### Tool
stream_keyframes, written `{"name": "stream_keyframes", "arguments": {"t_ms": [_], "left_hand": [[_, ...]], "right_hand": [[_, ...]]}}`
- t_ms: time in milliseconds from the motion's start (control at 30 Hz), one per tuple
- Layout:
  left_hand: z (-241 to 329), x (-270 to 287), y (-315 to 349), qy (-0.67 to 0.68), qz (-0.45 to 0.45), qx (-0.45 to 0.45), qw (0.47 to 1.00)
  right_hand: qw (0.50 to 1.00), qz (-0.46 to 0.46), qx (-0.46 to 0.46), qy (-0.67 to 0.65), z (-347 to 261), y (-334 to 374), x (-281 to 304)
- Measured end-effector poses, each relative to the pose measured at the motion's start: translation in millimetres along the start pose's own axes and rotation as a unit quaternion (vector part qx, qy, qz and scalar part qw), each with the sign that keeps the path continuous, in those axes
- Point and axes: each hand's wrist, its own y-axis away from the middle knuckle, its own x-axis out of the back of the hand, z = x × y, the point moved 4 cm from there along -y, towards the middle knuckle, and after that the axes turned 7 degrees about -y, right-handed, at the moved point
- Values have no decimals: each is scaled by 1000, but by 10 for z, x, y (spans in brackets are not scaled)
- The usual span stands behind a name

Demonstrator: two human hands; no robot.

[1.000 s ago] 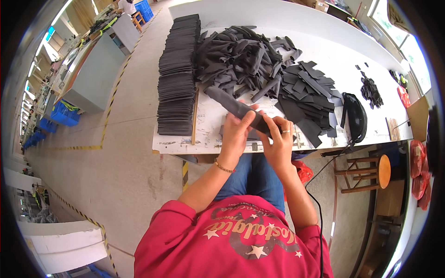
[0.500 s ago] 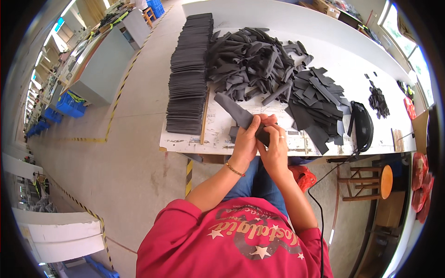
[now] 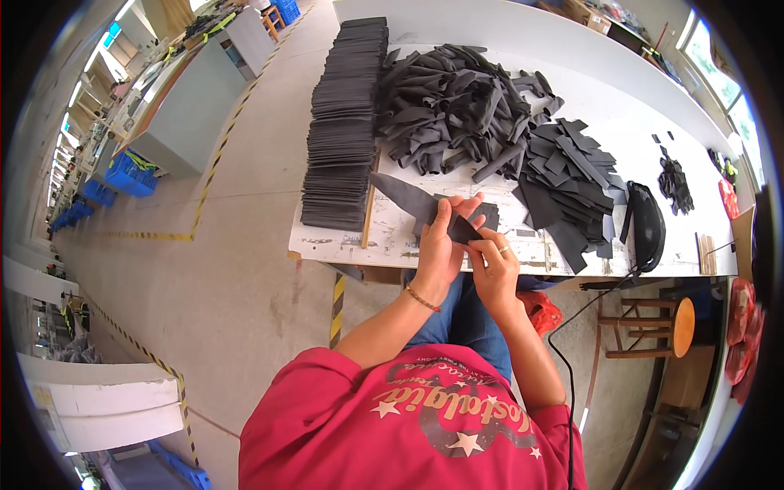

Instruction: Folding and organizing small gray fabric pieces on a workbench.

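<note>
A dark grey fabric strip (image 3: 406, 197) stretches slantwise over the table's front edge, its far left end free. My left hand (image 3: 442, 245) is closed on its middle, thumb on top. At its near right end, my right hand (image 3: 493, 263) pinches the black corner between thumb and fingers. Behind my hands, more dark pieces (image 3: 488, 215) lie on the table, partly hidden. Beyond them rises a loose heap of curled dark strips (image 3: 453, 102). A long row of tightly stacked dark pieces (image 3: 345, 122) stands to the left; flat dark pieces (image 3: 563, 184) are spread to the right.
The white table (image 3: 612, 94) has a raised back board. On its right lie a black curved object (image 3: 646, 229) with a cable and a bunch of small dark pieces (image 3: 674, 186). A wooden stool (image 3: 682, 327) and a red plastic bag (image 3: 540, 313) are below.
My right hand has moved slightly away from my left, and the strip's black near end now shows between them. The view has shifted a little, so the table sits farther right.
</note>
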Motion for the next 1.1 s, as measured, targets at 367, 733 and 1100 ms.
{"name": "stream_keyframes", "arguments": {"t_ms": [367,733,1100], "left_hand": [[128,-84,27,-96,36,2,995],[-82,-122,146,-22,-10,-7,1000],[52,-54,97,-73,22,24,997]], "right_hand": [[997,-61,-6,40,-20,109,328],[1000,-9,13,-14,-16,70,148],[981,-107,-152,-61,36,16,138]]}}
